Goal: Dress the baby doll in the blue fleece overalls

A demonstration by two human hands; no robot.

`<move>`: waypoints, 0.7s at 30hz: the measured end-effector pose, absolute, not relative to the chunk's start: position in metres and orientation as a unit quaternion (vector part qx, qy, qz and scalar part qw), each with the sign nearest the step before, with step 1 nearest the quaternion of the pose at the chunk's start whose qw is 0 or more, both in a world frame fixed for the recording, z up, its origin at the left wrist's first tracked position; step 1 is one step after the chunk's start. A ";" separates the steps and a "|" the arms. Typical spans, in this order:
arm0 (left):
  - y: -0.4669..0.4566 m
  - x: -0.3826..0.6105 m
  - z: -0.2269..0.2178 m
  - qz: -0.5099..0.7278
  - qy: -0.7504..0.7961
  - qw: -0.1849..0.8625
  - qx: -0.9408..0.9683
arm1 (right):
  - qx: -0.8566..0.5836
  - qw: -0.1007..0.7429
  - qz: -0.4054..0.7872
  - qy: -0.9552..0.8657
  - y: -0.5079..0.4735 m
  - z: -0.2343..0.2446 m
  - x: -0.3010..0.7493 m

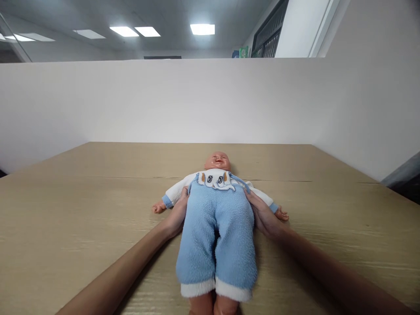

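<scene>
A baby doll lies on its back on the wooden table, head away from me and legs towards me. It wears light blue fleece overalls with white cuffs, an elephant face on the bib, and a white top with blue cuffs. Its arms are spread to both sides. My left hand grips the overalls at the doll's left-hand side in view, thumb up near the strap. On the opposite side, my right hand holds the doll at the waist, close to the other strap. The fingers of both hands are mostly hidden behind the doll.
The wooden tabletop has a seam running across it behind the doll's shoulders. A white partition stands along its far edge, and a white wall is at the right. A dark object shows at the right edge.
</scene>
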State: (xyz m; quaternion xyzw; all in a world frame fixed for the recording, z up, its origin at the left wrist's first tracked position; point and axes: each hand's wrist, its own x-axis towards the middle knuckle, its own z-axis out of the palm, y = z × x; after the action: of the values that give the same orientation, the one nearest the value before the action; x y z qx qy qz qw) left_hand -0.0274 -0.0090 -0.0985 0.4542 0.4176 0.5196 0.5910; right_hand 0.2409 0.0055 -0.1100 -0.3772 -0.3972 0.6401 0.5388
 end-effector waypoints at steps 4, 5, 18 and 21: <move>-0.010 -0.027 -0.095 0.533 0.435 0.588 0.425 | -0.382 0.542 0.624 -0.413 0.007 -0.111 0.242; -0.010 -0.028 -0.094 0.538 0.443 0.574 0.430 | -0.379 0.543 0.623 -0.415 0.007 -0.112 0.242; -0.002 -0.038 -0.099 0.534 0.392 0.590 0.462 | -0.358 0.546 0.632 -0.418 0.005 -0.117 0.243; 0.001 -0.040 -0.099 0.528 0.369 0.600 0.474 | -0.363 0.541 0.630 -0.423 0.003 -0.115 0.244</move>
State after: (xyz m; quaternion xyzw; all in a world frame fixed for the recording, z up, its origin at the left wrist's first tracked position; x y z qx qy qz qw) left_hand -0.0405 0.0007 -0.0985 0.4741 0.3688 0.5282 0.6001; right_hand 0.2436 0.0027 -0.1149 -0.3625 -0.4230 0.6299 0.5412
